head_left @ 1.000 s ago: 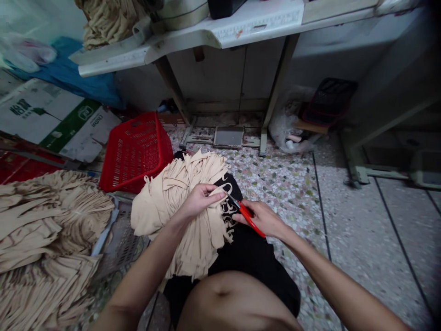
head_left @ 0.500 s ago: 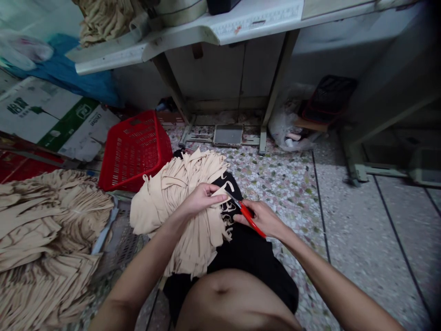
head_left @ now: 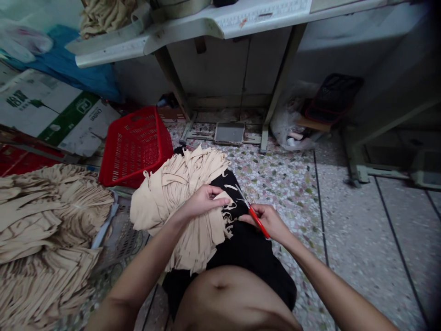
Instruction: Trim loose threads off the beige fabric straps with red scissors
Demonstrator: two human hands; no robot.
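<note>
A bundle of beige fabric strips point(head_left: 179, 197) lies over my lap, on black cloth point(head_left: 244, 253). My left hand point(head_left: 203, 202) is closed, pinching the end of one beige strip point(head_left: 223, 198) at the bundle's right edge. My right hand point(head_left: 270, 221) is closed on red-handled scissors point(head_left: 253, 214). Their thin blades point up and left and stand a little apart from the strip. Small beige offcuts lie on the black cloth between the two hands.
A large heap of beige strips point(head_left: 44, 239) lies on the left over a grey crate point(head_left: 120, 234). A red basket point(head_left: 136, 147) leans behind the bundle. Ahead is a sewing table point(head_left: 220, 25) with a floor pedal point(head_left: 229, 133). Cardboard boxes point(head_left: 51, 115) are at the far left; speckled floor point(head_left: 344, 220) spreads right.
The strip's looped end, held up before, is now pressed down under my left fingers. My right hand has pulled the scissors slightly right and away from the strip.
</note>
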